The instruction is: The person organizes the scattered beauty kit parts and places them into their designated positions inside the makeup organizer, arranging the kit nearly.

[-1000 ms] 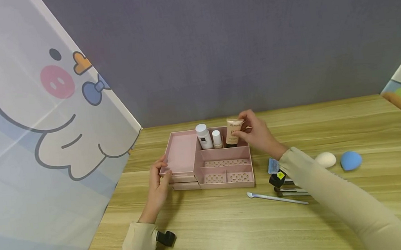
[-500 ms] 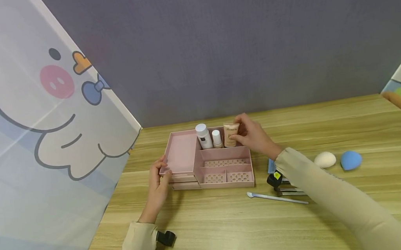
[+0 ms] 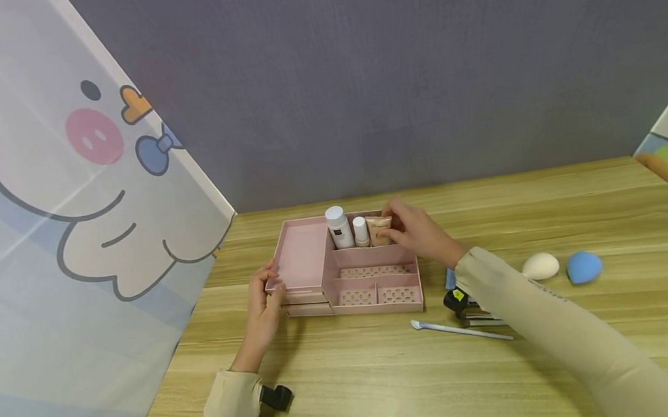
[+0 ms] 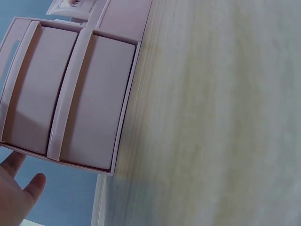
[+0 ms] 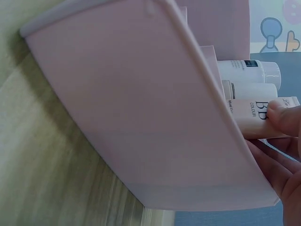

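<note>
A pink makeup organizer (image 3: 301,253) stands on the wooden table, with two drawers (image 4: 96,101) facing front on its left part. My left hand (image 3: 262,312) rests against its left side near the front corner, fingers fairly straight. With thumb and fingers, my right hand (image 3: 424,233) pinches a beige BB cream tube (image 3: 379,230), low in the back compartment. Printing on the tube (image 5: 258,113) shows in the right wrist view; the organizer's wall hides its lower end. Left of it, in the same back row, stand a small white-capped bottle (image 3: 361,230) and a larger white bottle (image 3: 340,227).
Right of the organizer lie a pale brush (image 3: 461,330), several darker brushes (image 3: 484,319) partly under the right forearm, and a blue packet (image 3: 450,279). Farther right are a white egg-shaped sponge (image 3: 541,266) and a blue sponge (image 3: 584,267). A grey wall (image 3: 395,86) rises behind.
My right hand has moved left and down with the BB cream tube, which now sits lower in the back compartment beside the small bottle. The left hand has stayed in place.
</note>
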Demonstrator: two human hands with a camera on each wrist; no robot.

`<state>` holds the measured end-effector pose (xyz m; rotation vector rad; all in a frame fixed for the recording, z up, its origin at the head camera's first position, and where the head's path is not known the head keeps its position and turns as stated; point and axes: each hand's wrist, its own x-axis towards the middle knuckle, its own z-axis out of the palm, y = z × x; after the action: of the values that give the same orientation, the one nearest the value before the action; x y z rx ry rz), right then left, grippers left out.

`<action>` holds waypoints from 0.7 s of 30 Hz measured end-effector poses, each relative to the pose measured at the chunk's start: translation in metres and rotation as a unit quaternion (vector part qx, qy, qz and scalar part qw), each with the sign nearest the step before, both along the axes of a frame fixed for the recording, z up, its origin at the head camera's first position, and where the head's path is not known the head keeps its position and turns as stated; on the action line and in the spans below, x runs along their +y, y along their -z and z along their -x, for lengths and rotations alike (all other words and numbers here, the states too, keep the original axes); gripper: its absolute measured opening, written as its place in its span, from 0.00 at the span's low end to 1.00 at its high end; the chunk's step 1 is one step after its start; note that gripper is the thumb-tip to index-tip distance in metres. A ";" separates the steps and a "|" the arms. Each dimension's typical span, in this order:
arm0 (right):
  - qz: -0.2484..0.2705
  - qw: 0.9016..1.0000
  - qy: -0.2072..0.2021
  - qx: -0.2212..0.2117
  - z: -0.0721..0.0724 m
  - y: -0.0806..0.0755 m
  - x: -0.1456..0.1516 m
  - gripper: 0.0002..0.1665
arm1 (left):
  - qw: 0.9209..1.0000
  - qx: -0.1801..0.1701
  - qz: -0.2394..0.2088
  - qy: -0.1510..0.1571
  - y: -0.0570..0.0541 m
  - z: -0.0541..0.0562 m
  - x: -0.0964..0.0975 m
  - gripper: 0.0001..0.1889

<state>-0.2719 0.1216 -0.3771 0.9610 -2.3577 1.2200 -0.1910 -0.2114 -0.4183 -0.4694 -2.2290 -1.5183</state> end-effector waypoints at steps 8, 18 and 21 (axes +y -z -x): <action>-0.022 1.000 -0.008 -0.013 -0.001 0.000 0.001 0.12 | 1.000 -0.003 0.000 0.001 -0.001 -0.001 0.000 0.10; -0.027 1.000 -0.005 0.003 -0.001 -0.002 0.000 0.09 | 1.000 -0.004 0.001 -0.001 -0.001 -0.001 0.000 0.10; -0.026 1.000 -0.001 0.015 -0.001 -0.003 0.000 0.10 | 1.000 -0.003 0.001 -0.004 -0.001 -0.001 0.000 0.10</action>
<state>-0.2711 0.1216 -0.3739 0.9907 -2.3771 1.1419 -0.1903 -0.2113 -0.4173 -0.4573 -2.2345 -1.5154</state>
